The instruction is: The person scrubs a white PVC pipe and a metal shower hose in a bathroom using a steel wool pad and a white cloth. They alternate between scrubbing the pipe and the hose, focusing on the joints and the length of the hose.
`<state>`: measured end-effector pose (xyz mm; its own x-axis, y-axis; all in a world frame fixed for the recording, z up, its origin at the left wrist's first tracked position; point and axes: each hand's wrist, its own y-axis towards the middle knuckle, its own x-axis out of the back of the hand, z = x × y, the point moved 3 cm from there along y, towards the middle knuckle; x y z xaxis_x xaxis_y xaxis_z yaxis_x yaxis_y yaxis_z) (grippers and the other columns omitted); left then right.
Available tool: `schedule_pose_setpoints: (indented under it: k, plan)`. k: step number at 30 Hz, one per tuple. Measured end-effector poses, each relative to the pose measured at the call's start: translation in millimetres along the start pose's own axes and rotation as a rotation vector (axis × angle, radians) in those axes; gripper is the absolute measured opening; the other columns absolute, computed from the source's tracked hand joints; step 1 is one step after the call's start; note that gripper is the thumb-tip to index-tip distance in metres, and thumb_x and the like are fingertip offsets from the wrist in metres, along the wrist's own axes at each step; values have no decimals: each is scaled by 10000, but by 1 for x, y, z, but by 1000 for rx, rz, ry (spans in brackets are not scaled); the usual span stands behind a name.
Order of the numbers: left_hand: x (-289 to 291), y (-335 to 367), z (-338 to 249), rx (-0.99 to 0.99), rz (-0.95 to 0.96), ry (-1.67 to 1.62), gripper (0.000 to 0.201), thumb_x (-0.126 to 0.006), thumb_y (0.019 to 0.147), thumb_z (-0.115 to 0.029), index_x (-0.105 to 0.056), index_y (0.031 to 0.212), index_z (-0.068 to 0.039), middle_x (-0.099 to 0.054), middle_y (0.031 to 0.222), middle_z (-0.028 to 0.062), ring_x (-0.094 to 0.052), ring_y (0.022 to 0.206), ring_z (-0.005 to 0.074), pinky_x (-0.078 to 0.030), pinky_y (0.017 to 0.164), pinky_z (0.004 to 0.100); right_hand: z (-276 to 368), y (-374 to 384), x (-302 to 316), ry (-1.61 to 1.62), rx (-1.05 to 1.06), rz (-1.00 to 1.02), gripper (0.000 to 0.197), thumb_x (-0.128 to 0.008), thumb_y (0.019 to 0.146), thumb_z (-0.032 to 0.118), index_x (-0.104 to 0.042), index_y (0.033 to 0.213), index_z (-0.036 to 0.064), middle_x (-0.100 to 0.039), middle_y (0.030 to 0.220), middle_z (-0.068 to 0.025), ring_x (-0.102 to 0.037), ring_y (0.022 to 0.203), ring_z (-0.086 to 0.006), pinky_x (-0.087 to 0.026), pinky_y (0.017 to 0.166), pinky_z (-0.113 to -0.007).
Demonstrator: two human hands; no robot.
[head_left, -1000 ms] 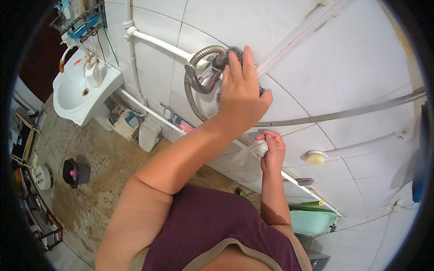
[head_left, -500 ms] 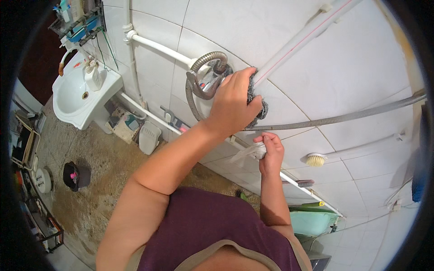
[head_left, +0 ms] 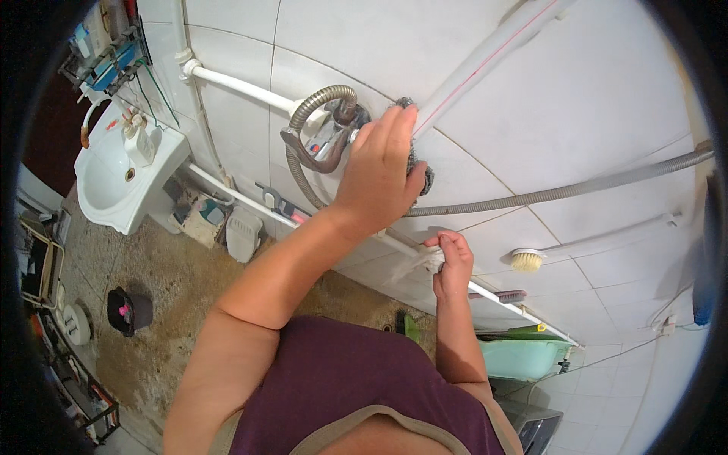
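Note:
My left hand (head_left: 377, 178) presses a dark grey wire scouring pad (head_left: 428, 180) to the white tiled wall, beside the lower end of a white pipe (head_left: 485, 68) with a red line. Most of the pad is hidden under the palm and fingers. Just left of that hand is a chrome mixer tap (head_left: 326, 155) with a looped metal hose. Lower and to the right, my right hand (head_left: 455, 262) pinches a crumpled, thin whitish piece (head_left: 415, 264), either plastic film or cloth; I cannot tell which.
A white washbasin (head_left: 106, 182) stands at the left with a bottle on it. A metal hose (head_left: 561, 194) runs rightward along the wall. On the right are a scrub brush (head_left: 526, 260) and a green basin (head_left: 523, 359). A dark bucket (head_left: 130, 312) is on the floor.
My left hand has shifted slightly up along the wall with the scouring pad, its fingers straighter. The view has turned a little. My right hand keeps its hold.

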<state>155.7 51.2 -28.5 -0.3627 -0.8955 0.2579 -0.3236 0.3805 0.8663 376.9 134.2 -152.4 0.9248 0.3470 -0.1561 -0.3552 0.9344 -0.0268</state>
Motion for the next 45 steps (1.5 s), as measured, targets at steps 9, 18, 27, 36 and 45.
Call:
schedule_pose_setpoints:
  k: [9, 18, 27, 36, 45]
  plan:
    - [10, -13, 7, 91, 64, -96, 506, -601, 836, -107, -427, 1275, 76, -535, 1183, 285, -523, 1105, 422, -418, 943, 439, 8, -8, -19, -60, 25, 28, 94, -550, 905, 79, -604, 950, 16, -670, 818, -108, -561, 854, -156, -359, 915, -332]
    - [-55, -72, -39, 61, 161, -167, 753, -697, 770, -206, -336, 1334, 137, -308, 1337, 402, -336, 1250, 544, -270, 1045, 602, 2, -15, -2, -7, -17, -27, 81, -525, 911, 43, -593, 925, 0, -663, 813, -115, -574, 814, -163, -411, 846, -314]
    - [-85, -1, -51, 255, -191, -95, 956, -640, 852, -368, -54, 1443, 104, 23, 1387, 488, 21, 1304, 643, -30, 1017, 686, 2, -21, 31, -136, -12, -2, 96, -502, 923, 33, -590, 934, -4, -661, 813, -123, -586, 788, -171, -418, 826, -306]
    - [-102, -63, -43, 277, 8, -107, 921, -641, 850, -347, -95, 1444, 97, 5, 1382, 495, -42, 1301, 637, -75, 1035, 680, 3, -42, 57, -198, -28, -24, 95, -516, 916, 45, -594, 946, 0, -665, 823, -122, -584, 786, -164, -413, 823, -299]
    - [-102, -49, -43, 258, -118, -34, 855, -694, 795, -330, -251, 1422, 47, -158, 1375, 433, -191, 1271, 586, -156, 1045, 639, 9, -44, 37, -132, -9, 30, 101, -519, 912, 45, -592, 956, -10, -663, 825, -121, -579, 795, -159, -417, 820, -301]
